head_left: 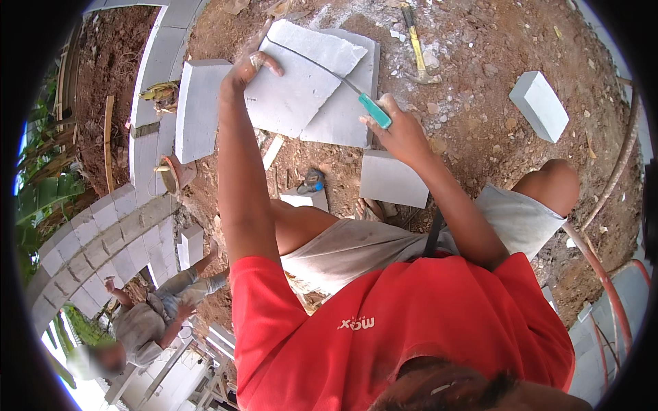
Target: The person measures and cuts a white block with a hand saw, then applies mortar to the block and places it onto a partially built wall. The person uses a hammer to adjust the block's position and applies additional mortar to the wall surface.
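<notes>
Part-open at 10 o'clock, the left hand (pixel 248 67) braces a block (pixel 291 96), likely brittle and best held by its edges; the right hand (pixel 403 133) clenches a saw (pixel 373 109) at 4.

The upper block (pixel 291 92) lies on the lower slab (pixel 351 123), a saw (pixel 375 111) across it; left hand (pixel 248 68) at its left edge, right hand (pixel 399 131) at the saw's near end; over to the right, a hammer (pixel 415 48); farther right, a loose block (pixel 539 106); well left, the wall (pixel 161 51).
</notes>
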A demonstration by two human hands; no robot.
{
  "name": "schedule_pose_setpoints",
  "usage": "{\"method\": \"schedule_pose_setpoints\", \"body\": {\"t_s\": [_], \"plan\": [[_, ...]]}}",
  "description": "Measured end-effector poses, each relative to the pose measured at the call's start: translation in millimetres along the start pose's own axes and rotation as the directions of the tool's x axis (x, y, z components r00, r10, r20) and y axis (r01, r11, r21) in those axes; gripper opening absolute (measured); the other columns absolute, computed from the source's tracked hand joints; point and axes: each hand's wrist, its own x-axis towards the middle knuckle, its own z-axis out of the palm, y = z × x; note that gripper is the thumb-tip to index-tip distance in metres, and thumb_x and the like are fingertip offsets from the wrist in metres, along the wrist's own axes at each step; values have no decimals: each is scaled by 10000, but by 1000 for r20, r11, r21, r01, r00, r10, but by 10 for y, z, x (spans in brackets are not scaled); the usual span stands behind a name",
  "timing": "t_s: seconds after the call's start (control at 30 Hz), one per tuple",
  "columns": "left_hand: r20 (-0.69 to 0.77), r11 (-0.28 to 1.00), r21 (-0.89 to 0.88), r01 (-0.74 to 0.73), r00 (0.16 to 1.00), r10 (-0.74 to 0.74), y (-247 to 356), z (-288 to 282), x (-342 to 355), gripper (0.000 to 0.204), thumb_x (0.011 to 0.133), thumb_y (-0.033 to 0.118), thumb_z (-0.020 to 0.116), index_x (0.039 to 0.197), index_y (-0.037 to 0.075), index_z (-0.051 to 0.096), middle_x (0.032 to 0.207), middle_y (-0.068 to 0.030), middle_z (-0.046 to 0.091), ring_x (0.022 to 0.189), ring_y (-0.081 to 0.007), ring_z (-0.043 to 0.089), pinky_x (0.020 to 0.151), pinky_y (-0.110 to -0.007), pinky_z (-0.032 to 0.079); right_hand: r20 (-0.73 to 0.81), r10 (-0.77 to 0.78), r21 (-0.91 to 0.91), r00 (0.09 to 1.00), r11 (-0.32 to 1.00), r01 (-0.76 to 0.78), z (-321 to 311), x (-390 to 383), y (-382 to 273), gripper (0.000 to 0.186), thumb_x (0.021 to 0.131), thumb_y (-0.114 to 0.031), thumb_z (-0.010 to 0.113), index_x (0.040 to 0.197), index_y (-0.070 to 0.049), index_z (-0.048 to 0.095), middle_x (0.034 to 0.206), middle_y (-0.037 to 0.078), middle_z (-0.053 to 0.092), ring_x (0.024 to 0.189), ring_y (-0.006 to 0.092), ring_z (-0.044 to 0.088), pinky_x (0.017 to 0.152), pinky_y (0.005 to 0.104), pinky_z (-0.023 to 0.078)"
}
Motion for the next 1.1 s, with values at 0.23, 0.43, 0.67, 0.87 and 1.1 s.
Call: {"method": "schedule_pose_setpoints", "body": {"t_s": [0.23, 0.43, 0.67, 0.87, 1.1], "plan": [[66, 960, -221, 173, 984, -163, 8, -116, 59, 1352, 435, 73, 886, 1670, 135, 339, 1711, -191, 322, 1504, -340, 432, 1248, -413, 349, -64, 18, 38, 998, 999, -16, -301, -964, 454, 405, 993, -360, 752, 1219, -58, 603, 815, 135, 693, 740, 265, 700, 699, 410, 534], [17, 988, -98, 119, 993, -118, -293, -14, -2, 1401, 443, 147, 890, 1686, 80, 247, 1697, -268, 284, 1496, -388, 421, 1221, -427, 393, -190, 34, 148, 981, 989, -5, -310, -525, 426, 522, 949, -474, 774, 1204, -32, 664, 803, 150, 714, 731, 279, 692, 704, 405, 540], [-147, 951, 189, 244, 965, -218, 172, 188, -214, 1445, 393, 337, 856, 1659, -11, 251, 1614, -309, 386, 1521, -431, 353, 1275, -435, 303, -67, 67, 170, 995, 984, -55, -329, -237, 152, 510, 953, -515, 755, 1178, -65, 669, 807, 153, 726, 715, 288, 699, 688, 424, 532], [-175, 952, 227, 207, 970, -169, -212, 81, -259, 1385, 364, 329, 836, 1620, -8, 359, 1550, -307, 451, 1475, -447, 406, 1264, -478, 322, 36, 25, 109, 999, 994, -29, -270, -189, 199, 534, 946, -512, 760, 1192, -52, 647, 814, 184, 729, 750, 353, 726, 704, 466, 534], [-196, 940, 243, 239, 961, -194, -1, 137, -275, 1364, 362, 336, 848, 1605, 16, 388, 1515, -307, 478, 1450, -458, 417, 1237, -488, 357, 83, -56, 122, 995, 991, 46, -497, -55, 225, 505, 951, -501, 764, 1125, -44, 636, 787, 153, 694, 719, 290, 686, 672, 466, 501]]}}
